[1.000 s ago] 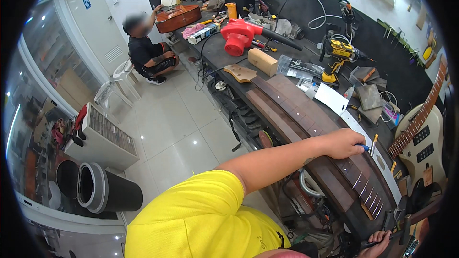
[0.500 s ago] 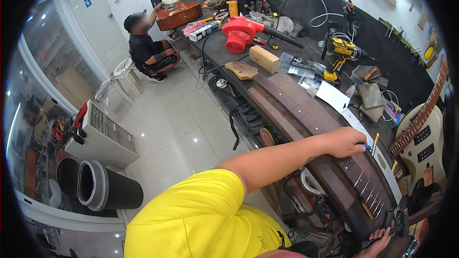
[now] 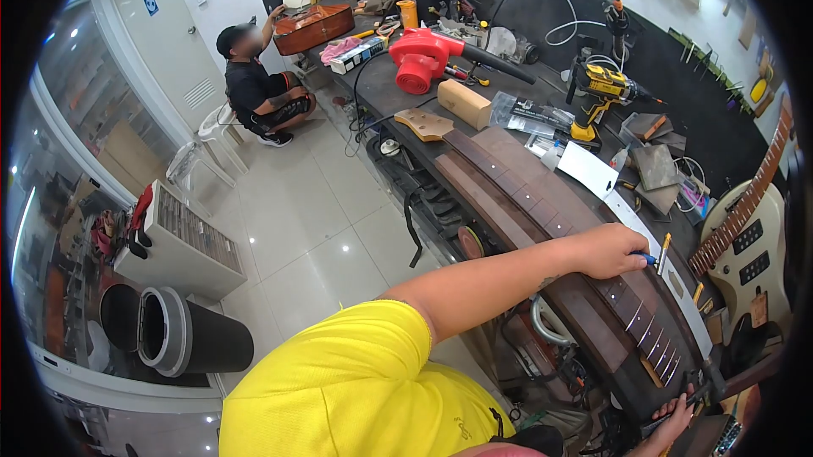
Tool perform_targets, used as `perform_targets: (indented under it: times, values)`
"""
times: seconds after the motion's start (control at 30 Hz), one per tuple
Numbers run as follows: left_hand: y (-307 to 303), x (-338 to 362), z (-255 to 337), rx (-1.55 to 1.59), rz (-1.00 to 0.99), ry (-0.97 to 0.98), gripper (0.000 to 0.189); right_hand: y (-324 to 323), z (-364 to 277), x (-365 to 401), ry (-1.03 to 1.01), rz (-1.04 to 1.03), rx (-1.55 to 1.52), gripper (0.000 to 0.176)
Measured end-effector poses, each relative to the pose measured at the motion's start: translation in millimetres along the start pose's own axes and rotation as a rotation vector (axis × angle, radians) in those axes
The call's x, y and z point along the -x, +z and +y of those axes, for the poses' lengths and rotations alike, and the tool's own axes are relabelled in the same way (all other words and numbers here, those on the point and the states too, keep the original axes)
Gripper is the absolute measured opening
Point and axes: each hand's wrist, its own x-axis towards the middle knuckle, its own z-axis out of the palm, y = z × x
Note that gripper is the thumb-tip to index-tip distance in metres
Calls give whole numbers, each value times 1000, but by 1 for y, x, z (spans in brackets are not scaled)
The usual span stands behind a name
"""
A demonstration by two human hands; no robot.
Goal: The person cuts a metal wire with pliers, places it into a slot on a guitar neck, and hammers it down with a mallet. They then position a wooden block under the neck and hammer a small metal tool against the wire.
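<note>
Wooden guitar neck on cluttered dark workbench; white tiled floor.

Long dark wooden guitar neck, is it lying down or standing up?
Lying down: the long dark wooden guitar neck rests flat along the dark workbench, under the left hand.

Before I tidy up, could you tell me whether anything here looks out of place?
A black cylinder lies tipped on its side on the floor. On the fretboard under the left hand, only the near end has metal frets.
</note>
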Motion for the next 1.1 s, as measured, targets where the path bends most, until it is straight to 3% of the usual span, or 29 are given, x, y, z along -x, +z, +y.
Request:
perform_targets:
  times: [0.07, 0.33, 1.1]
  values:
    - [2, 0, -2, -1, 4, 10, 30, -8, 12, -13, 43, 23, 108, 48]
    - [-2, -1, 1, 4, -12, 3, 30, 22, -1, 10, 0, 41, 245, 47]
    - [-3, -1, 0, 17, -23, -14, 31, 11, 12, -6, -49, -6, 296, 46]
